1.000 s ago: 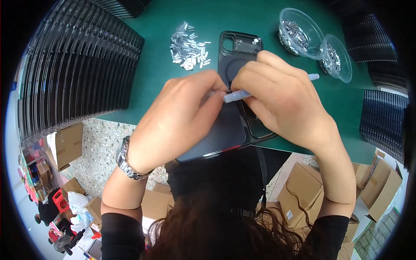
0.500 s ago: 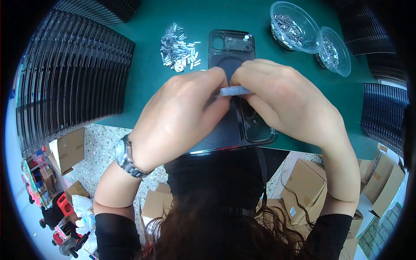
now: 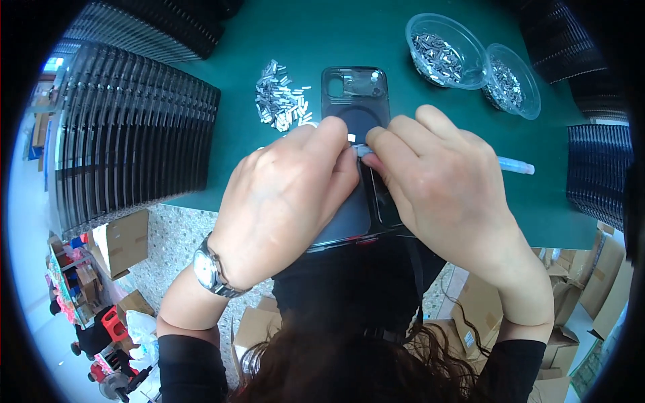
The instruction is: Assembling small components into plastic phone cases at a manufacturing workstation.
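Observation:
Pinched together, the fingertips of my left hand have a small white piece at their tips. My right hand is closed too, its thumb and index finger on a pale translucent piece that meets my left fingers. Beyond my right hand sticks out a light-blue tube; whether it joins that piece is hidden. Under both hands lies a smoky clear phone case, camera cutout at the far end. Nearer me, more dark phone cases lie at the table's front edge, partly covered by my hands.
A pile of small silvery bars lies on the green table, left of the case. Two clear round tubs with metal bits stand far right. Stacked dark cases line the left, more the right. Cardboard boxes stand below.
The light-blue tube's end no longer shows between my fingers; a tube now shows right of my right hand. A small white piece has come into view at my left fingertips.

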Tool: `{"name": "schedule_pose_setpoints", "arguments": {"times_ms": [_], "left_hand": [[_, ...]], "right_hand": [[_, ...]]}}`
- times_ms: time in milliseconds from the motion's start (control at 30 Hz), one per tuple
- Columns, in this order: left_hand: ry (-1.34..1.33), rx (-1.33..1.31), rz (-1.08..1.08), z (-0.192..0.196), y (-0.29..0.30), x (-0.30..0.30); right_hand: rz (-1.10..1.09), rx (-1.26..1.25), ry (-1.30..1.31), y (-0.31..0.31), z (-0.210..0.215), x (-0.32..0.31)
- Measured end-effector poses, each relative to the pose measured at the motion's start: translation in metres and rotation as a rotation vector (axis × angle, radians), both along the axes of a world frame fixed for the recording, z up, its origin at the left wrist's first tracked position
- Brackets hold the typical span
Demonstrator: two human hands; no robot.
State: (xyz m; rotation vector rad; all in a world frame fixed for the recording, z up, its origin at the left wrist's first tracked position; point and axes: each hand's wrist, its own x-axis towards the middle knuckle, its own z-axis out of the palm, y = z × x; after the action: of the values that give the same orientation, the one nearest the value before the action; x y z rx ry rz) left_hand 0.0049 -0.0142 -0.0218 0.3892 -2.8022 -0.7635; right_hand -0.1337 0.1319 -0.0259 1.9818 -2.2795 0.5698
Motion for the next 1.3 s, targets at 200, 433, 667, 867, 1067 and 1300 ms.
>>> {"name": "schedule_pose_setpoints", "arguments": {"times_ms": [200, 433, 667, 867, 1067, 1300], "left_hand": [[0.04, 0.009, -0.02, 0.039, 0.002, 0.01], [-0.413, 0.981, 0.016, 0.07, -0.024, 0.014], [-0.244, 0.476, 0.133, 0.11, -0.01, 0.03], [0.101, -0.526, 0.585, 0.159, -0.065, 0.062], [-0.068, -0.239, 0.745, 0.152, -0.101, 0.097], [-0.172, -0.552, 0.697, 0.152, -0.069, 0.096]], "right_hand": [[0.094, -0.298, 0.035, 0.003, -0.007, -0.013], [0.173, -0.811, 0.153, 0.005, -0.019, -0.028], [0.075, -0.693, -0.033, 0.033, -0.026, -0.065], [-0.09, -0.512, -0.104, 0.056, -0.054, -0.076], [-0.113, -0.478, -0.163, 0.047, -0.055, -0.073], [-0.157, -0.478, -0.199, 0.055, -0.066, -0.079]]}}
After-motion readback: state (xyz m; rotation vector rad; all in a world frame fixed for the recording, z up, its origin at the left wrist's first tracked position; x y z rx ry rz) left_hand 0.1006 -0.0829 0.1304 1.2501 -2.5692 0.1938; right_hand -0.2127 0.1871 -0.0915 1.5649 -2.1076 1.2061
